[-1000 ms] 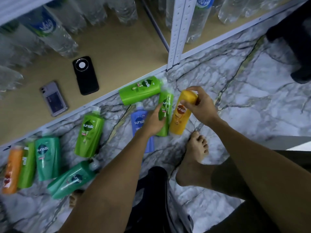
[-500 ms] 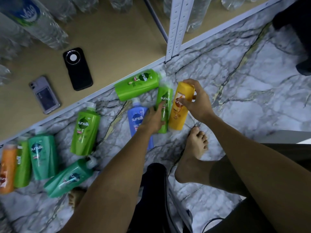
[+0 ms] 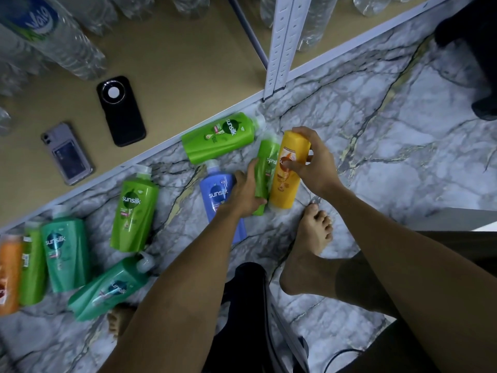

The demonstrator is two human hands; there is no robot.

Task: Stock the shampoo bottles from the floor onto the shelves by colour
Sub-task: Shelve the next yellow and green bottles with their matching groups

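Observation:
Several Sunsilk shampoo bottles lie on the marble floor. My right hand [image 3: 313,162] grips a yellow bottle [image 3: 289,179] near its upper half. Beside it, my left hand [image 3: 246,193] wraps around a slim green bottle [image 3: 266,162] and partly covers a blue bottle [image 3: 219,195]. A large green bottle [image 3: 219,137] lies against the shelf edge. Further left lie another green bottle [image 3: 135,212], two teal bottles [image 3: 66,254] [image 3: 107,290], a thin green one [image 3: 32,267] and an orange one [image 3: 9,275].
The low wooden shelf [image 3: 172,65] holds two phones, a black one [image 3: 121,110] and a grey one [image 3: 67,153], plus clear water bottles [image 3: 53,36] at the back. A white shelf post [image 3: 279,47] stands at the shelf edge. My bare right foot [image 3: 309,246] rests near the yellow bottle.
My left hand has closed further around the slim green bottle. My right hand keeps its grip on the yellow bottle, which has shifted slightly. The view has tilted down a little.

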